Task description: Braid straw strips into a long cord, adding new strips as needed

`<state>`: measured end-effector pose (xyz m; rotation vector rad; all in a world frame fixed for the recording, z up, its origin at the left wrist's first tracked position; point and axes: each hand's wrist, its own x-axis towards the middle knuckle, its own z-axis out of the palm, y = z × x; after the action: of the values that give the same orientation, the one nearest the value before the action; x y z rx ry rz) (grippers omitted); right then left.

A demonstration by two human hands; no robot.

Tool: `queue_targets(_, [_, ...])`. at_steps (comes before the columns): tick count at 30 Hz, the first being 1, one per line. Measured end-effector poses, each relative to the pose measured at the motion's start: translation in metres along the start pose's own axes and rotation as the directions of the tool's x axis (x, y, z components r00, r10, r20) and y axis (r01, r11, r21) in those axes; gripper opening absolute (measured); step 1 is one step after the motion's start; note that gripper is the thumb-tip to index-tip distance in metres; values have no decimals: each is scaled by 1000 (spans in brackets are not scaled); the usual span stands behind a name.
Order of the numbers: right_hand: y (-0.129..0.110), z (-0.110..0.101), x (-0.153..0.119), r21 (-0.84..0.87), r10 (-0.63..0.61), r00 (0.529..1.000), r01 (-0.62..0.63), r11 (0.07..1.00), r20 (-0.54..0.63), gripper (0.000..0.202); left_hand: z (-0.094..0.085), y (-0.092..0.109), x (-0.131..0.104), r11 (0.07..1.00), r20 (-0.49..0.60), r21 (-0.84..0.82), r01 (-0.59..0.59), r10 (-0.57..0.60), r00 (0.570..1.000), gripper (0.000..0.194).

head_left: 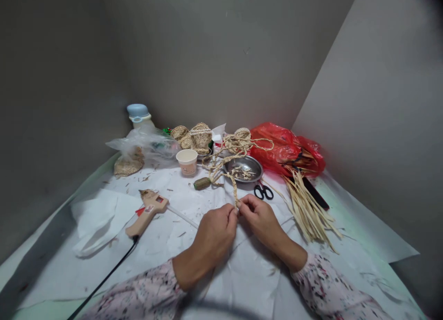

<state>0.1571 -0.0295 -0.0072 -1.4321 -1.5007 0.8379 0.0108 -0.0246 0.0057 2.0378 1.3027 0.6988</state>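
A long braided straw cord runs in loops from the coils at the back down to my two hands. My left hand is closed on its near end, thumb and finger pinched together. Close beside it, my right hand pinches the same end from the right. The fingertips of both hands nearly touch, and the very tip of the cord is hidden between them. A dark green spool-like piece lies left of the cord, and a metal dish with straw scraps sits behind my right hand.
To the left are a glue gun with a black cable, crumpled white paper, a plastic bag and a blue-lidded bottle. A paper cup stands mid-table. On the right are black-handled scissors, straw strips and a red bag.
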Motion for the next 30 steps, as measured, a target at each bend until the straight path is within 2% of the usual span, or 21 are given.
queue_targets(4, [2,2,-1,98,14,1000,-12,995,-20,18,6,2,-4,1000,56,18,-12,11,998,30])
queue_targets(8, [2,5,-2,221,72,997,-67,973,-15,19,7,3,-7,983,107,179,-45,26,994,32])
queue_targets(13, [-1,7,-2,400,182,982,-188,897,54,23,10,1,-10,935,126,338,-105,66,990,36])
queue_targets(18, [-1,6,0,469,208,973,-232,852,102,25,13,-2,-13,930,149,331,-159,115,982,36])
queue_targets(23, [2,6,2,520,211,967,-255,815,143,21,11,2,-12,937,157,310,-163,119,980,37])
queue_targets(25, [2,5,3,547,210,969,-247,800,132,21,4,6,-11,953,130,266,-146,114,985,39])
queue_targets(27, [3,3,3,544,209,970,-244,803,126,21,-5,9,-7,975,-2,202,-89,91,996,40])
queue_targets(30, [4,2,4,494,205,966,-256,831,156,22,-14,7,0,997,-196,58,-58,69,978,30])
